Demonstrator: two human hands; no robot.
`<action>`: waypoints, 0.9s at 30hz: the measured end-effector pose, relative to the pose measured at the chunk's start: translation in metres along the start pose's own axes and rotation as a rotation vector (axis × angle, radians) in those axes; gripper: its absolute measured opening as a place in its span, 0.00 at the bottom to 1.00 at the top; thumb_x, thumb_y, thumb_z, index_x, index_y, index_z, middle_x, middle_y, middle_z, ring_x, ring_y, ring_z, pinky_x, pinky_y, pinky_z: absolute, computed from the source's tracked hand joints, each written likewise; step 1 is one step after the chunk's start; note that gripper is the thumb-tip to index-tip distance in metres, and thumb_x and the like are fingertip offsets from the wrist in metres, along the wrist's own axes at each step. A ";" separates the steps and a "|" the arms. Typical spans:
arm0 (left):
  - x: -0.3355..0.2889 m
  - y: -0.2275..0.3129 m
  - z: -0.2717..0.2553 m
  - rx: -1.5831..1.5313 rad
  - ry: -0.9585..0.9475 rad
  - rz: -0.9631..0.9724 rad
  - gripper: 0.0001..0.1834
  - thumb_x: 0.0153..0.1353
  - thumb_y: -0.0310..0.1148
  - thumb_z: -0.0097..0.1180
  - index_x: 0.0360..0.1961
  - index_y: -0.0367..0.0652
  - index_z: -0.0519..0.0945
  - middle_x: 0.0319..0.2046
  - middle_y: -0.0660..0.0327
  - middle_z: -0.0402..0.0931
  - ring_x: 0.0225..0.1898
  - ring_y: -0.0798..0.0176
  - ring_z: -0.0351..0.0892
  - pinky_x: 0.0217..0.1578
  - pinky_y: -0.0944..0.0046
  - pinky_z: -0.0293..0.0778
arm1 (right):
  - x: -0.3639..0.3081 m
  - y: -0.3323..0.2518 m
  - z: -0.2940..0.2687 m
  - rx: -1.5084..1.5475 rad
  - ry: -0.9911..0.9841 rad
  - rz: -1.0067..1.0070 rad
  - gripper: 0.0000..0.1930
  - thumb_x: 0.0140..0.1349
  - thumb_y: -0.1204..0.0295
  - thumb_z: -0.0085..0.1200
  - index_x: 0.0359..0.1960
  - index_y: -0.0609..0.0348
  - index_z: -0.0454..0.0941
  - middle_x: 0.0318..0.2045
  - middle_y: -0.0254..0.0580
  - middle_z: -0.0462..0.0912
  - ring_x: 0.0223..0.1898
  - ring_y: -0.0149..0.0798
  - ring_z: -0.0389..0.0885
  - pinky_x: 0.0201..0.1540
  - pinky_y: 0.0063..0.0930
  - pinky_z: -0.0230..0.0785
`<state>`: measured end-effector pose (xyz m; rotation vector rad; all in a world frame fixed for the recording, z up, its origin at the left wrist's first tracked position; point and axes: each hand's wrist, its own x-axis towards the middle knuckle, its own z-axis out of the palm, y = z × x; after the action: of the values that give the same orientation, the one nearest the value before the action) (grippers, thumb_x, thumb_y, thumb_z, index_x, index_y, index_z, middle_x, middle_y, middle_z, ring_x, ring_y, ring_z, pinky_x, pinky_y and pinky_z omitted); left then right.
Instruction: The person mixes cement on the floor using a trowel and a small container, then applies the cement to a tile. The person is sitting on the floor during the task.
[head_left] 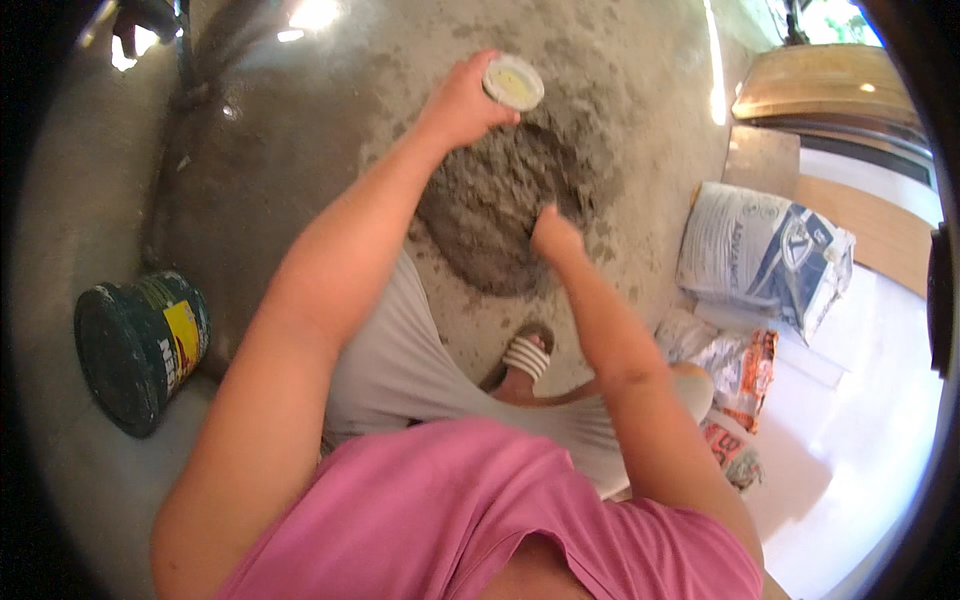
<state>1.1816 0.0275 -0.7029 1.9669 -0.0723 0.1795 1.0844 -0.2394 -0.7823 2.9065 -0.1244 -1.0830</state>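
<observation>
overhead, the view looks down on a person crouched over a concrete floor [300, 150], with both bare forearms entering from the lower edge. the left hand [462, 100] is raised over the far edge of a mound of wet grey mortar [500, 205], and its fingers are curled around a small round container [513, 82], pale-rimmed with a yellowish inside, whose open face is turned toward the camera. the container sits just above the upper rim of the mound; whether it touches the mortar cannot be told. the right hand [555, 235] reaches down onto the right part of the same mound, its fingertips pressed into or against the grey mass; the fingers appear drawn together, but whether they grip anything cannot be told, since the tips are hidden from view. the mound lies on the floor directly ahead of the person, between the two hands, with scattered grey residue around it.

below the mound, a foot in a white-strapped sandal [525, 358] rests on the floor, beside a grey trouser leg [400, 360]. a pink shirt [480, 510] fills the lower foreground. at left, well apart from the hands, a dark green bucket [140, 345] with a yellow label lies tilted on its side. at right, a grey-and-white paper sack [765, 255] leans near a crumpled orange-and-white bag [740, 365].
</observation>
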 end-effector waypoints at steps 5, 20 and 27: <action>-0.017 0.013 -0.004 0.006 -0.025 -0.076 0.51 0.44 0.35 0.81 0.70 0.43 0.67 0.61 0.46 0.74 0.62 0.43 0.76 0.60 0.46 0.74 | -0.049 0.009 -0.076 -0.112 0.049 0.000 0.24 0.69 0.76 0.48 0.66 0.70 0.64 0.50 0.63 0.85 0.50 0.60 0.86 0.49 0.52 0.80; -0.025 0.013 -0.016 0.038 0.030 0.034 0.51 0.44 0.35 0.81 0.70 0.43 0.68 0.60 0.46 0.75 0.61 0.43 0.76 0.60 0.46 0.74 | -0.055 -0.011 -0.053 -0.111 0.004 -0.046 0.23 0.68 0.76 0.47 0.63 0.71 0.64 0.46 0.65 0.86 0.48 0.59 0.88 0.47 0.52 0.80; -0.020 0.018 -0.005 0.001 -0.020 0.036 0.48 0.45 0.35 0.80 0.68 0.40 0.69 0.59 0.46 0.76 0.61 0.44 0.77 0.60 0.47 0.74 | 0.021 -0.016 -0.003 -0.019 -0.140 0.019 0.29 0.67 0.74 0.50 0.68 0.73 0.59 0.53 0.69 0.82 0.54 0.62 0.84 0.54 0.51 0.78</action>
<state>1.1593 0.0245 -0.6875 1.9696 -0.1201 0.1835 1.1033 -0.2256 -0.7944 2.8056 -0.1452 -1.2770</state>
